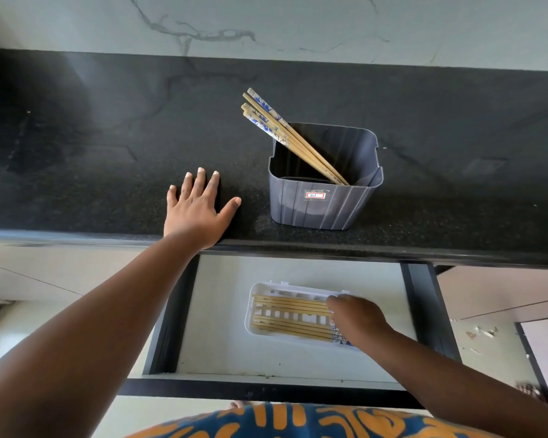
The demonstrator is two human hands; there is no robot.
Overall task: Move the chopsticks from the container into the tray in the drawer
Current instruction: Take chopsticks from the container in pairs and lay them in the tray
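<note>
A dark grey square container [325,203] stands on the black countertop, with several wooden chopsticks [285,134] leaning out of it toward the upper left, their ends patterned blue and white. Below, in the open drawer [222,311], a white slotted tray [266,290] holds several chopsticks [291,314] lying left to right. My right hand [358,320] rests over the tray's right end, fingers curled down on the chopsticks' patterned ends; whether it grips any is hidden. My left hand [198,207] lies flat on the counter, fingers spread, left of the container.
The black counter [108,153] runs along a pale marble wall. The drawer has dark side walls and a dark front edge [266,392] near my body. Pale cabinet fronts flank it, with floor visible at the lower right.
</note>
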